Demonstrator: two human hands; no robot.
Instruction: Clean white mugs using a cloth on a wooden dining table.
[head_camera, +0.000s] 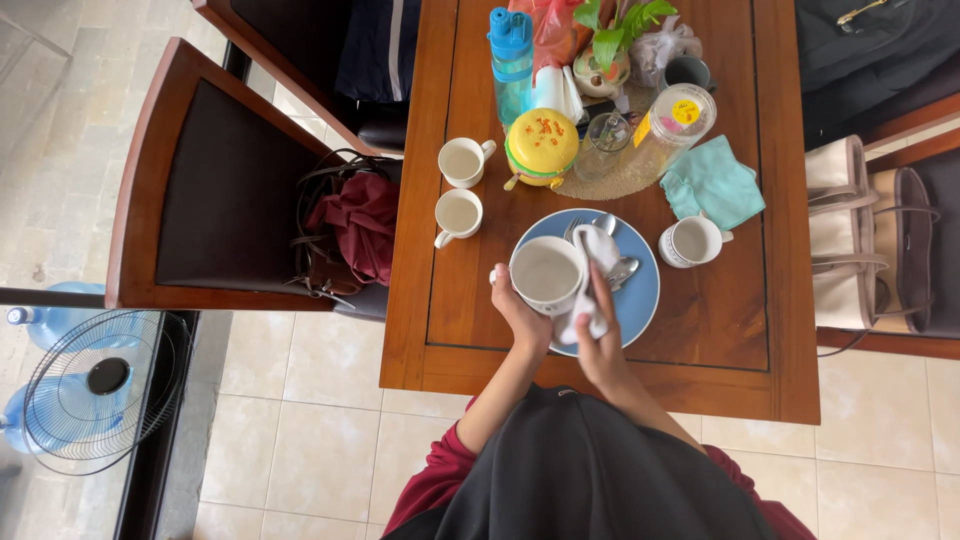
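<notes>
**Hands on a white cup above the blue plate**

The left hand (522, 318) grips a white cup (546, 275) by its side, while the right hand (598, 345) pinches a white cloth (597, 262) against the cup's rim. Both are over a blue plate (640, 290) holding spoons (618, 272) on the counter (745, 330). Beyond the hands stand two white mugs (460, 187), a yellow lidded pot (541, 145), and a tipped clear jar with a round yellow label (671, 123). Right of them lie another mug (692, 241) and a teal cloth (714, 184).

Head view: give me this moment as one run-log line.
left hand: holds white cup | right hand: presses white cloth to cup rim | below: blue plate with spoons | wooden table
</notes>
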